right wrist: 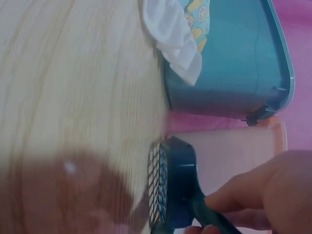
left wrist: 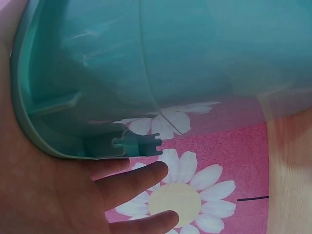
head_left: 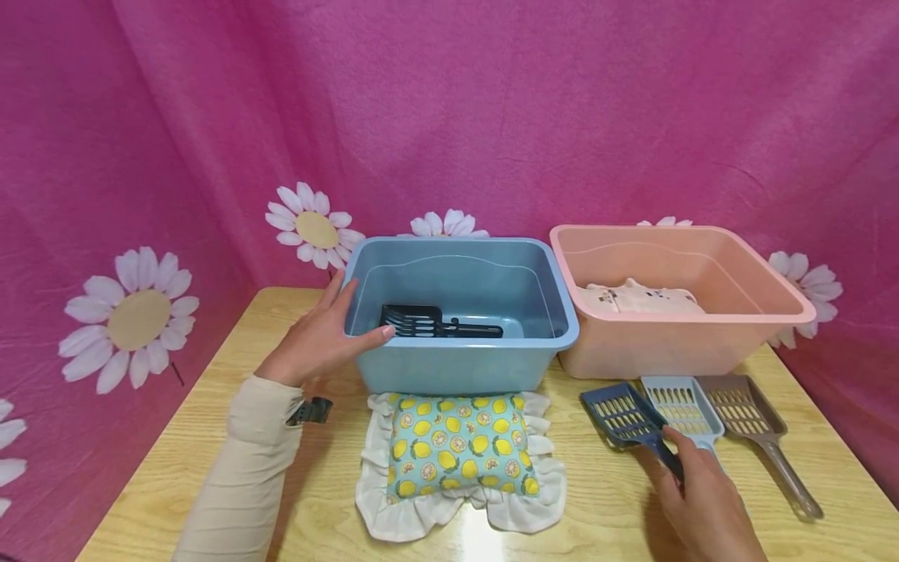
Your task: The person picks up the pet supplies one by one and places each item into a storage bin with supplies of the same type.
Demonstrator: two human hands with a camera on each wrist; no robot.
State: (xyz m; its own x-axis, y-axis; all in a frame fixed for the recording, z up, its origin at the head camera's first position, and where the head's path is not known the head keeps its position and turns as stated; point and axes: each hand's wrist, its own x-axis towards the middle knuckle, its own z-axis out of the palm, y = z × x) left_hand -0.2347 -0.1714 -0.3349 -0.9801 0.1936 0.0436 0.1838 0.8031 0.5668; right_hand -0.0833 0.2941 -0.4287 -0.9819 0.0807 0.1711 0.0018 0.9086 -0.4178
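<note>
- your right grip (head_left: 705, 492) pinches the thin handle of the shiny dark blue scoop (head_left: 628, 417), full of slots, in front of the smooth pink tub (head_left: 653, 347).
- your left grip (head_left: 316, 336), fingers spread, touches the rounded rim of the blue tub (head_left: 456, 368).
- the pink tub's wall hides part of a soft cloth thing (head_left: 642, 300).
- the pale blue scoop (head_left: 683, 404) has its handle mostly hidden.

Navy scoop (head_left: 622, 414) — handle end hidden
</note>
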